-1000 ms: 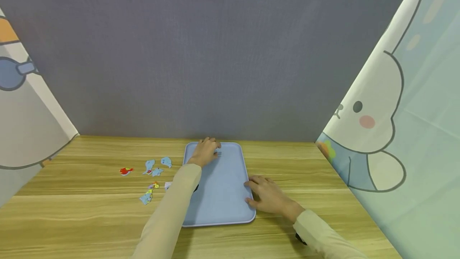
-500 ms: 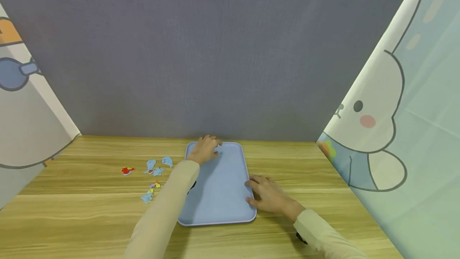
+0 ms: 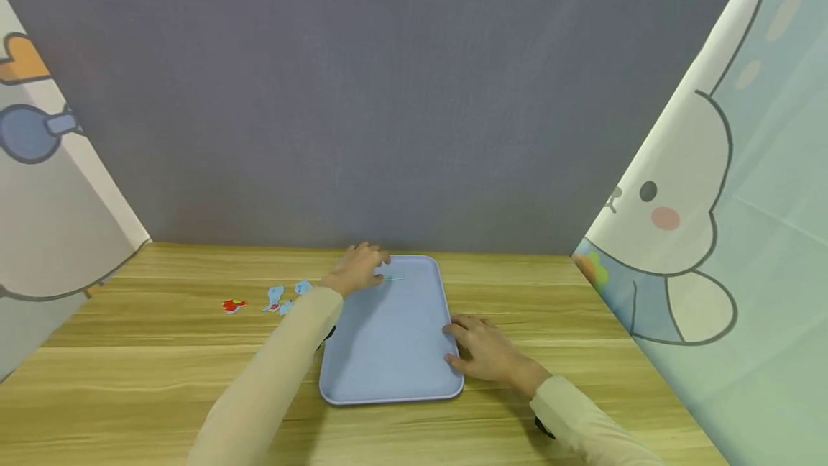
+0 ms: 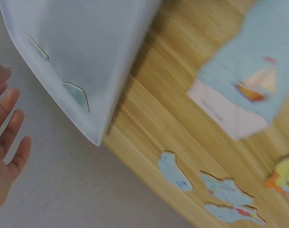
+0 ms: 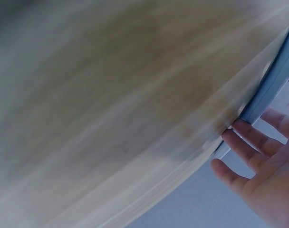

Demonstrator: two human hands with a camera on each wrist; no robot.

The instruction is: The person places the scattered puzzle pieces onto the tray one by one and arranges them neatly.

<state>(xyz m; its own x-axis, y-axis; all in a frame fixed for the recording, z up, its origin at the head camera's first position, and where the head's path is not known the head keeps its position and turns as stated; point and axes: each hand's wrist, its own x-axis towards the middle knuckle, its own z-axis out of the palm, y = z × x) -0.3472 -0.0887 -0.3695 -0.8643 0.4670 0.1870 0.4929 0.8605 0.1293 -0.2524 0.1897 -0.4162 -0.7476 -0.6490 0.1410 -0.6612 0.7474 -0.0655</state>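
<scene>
The tray (image 3: 391, 351) is touched, not gripped, at its right edge by the right hand (image 3: 481, 351), probably for steadiness; by the left hand (image 3: 354, 269), fingers parted at the far left corner, nothing is held; inside the far edge, two puzzle pieces (image 4: 78, 96) are set.

Wood-grain tabletop (image 3: 517, 293) abuts dk. gray rear backdrop (image 3: 414, 92); L side sheet (image 3: 52, 221) & R side sheet (image 3: 776, 322) carry lg. cartoon prints.
</scene>
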